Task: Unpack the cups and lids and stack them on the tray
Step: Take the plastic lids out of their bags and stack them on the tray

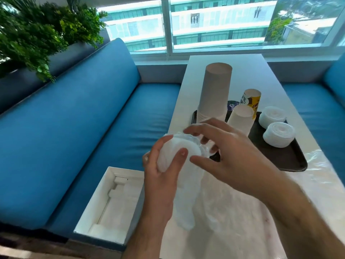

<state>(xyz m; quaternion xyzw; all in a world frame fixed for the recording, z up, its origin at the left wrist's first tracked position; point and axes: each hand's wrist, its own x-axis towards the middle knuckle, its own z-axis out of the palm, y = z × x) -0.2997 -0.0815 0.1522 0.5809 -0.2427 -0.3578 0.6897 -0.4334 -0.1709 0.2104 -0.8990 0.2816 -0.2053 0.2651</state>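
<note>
Lids (175, 154) in plastic sleeve (186, 199), mid-frame, being unwrapped. Gripping stack with left hand (162, 165), fingers curled round it; reaching at sleeve mouth with right hand (224, 152), fingers spread, grip unclear. Next, likely: peeling sleeve off, then setting stack on tray (291, 159) at right, beside lid stacks (279, 134).

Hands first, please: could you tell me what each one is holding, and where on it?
The left hand grips a plastic-wrapped stack of lids around its upper end. The right hand has its fingertips at the wrapping on top.
</note>
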